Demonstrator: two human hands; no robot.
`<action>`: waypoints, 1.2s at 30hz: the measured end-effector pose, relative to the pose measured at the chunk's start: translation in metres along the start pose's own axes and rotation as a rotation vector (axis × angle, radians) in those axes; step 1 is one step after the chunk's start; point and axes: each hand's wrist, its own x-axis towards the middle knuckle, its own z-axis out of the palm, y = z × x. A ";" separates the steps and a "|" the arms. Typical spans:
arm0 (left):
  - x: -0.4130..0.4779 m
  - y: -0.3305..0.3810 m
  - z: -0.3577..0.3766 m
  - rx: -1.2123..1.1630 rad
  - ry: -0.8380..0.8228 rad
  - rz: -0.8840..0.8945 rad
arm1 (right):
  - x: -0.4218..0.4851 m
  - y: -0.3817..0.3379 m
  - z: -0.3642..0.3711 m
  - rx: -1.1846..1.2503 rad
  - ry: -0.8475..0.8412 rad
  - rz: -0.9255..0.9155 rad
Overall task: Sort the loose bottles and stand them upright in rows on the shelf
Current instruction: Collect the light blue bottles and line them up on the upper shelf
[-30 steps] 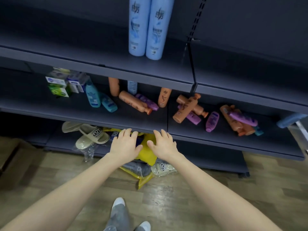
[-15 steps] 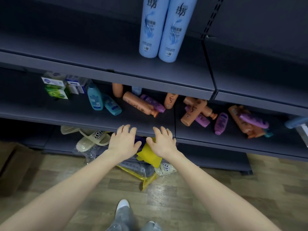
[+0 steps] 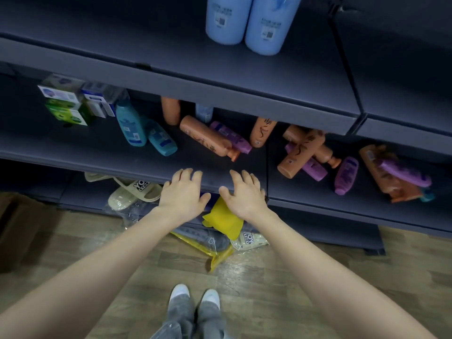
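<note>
Left hand (image 3: pixel 182 195) and right hand (image 3: pixel 245 196): fingers spread, holding nothing, at the middle shelf (image 3: pixel 102 155) front edge. Orange shampoo bottle (image 3: pixel 206 136) lies flat beyond.

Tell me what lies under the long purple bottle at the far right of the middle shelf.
The long purple bottle rests across toppled orange plastic bottles. A small teal item peeks out beside them; the rest is covered.

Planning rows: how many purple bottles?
4 purple bottles: one beside the middle orange bottle, one under the crossed pair, one alone, one atop the right pile. More may be hidden.
</note>
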 end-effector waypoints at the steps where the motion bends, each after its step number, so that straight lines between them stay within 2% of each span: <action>1: 0.006 0.000 0.005 -0.006 0.004 -0.006 | 0.006 0.002 0.004 0.001 -0.002 -0.004; 6: 0.035 -0.001 0.030 -0.026 0.040 -0.033 | 0.038 0.016 0.021 0.021 0.001 -0.018; 14: 0.083 -0.004 0.062 -0.028 0.111 -0.051 | 0.091 0.031 0.039 0.056 0.097 -0.060; 27: 0.141 -0.010 0.095 0.014 0.209 -0.005 | 0.159 0.038 0.054 -0.045 0.224 -0.162; 36: 0.174 -0.010 0.099 -0.071 0.226 0.019 | 0.196 0.039 0.051 -0.011 0.220 -0.101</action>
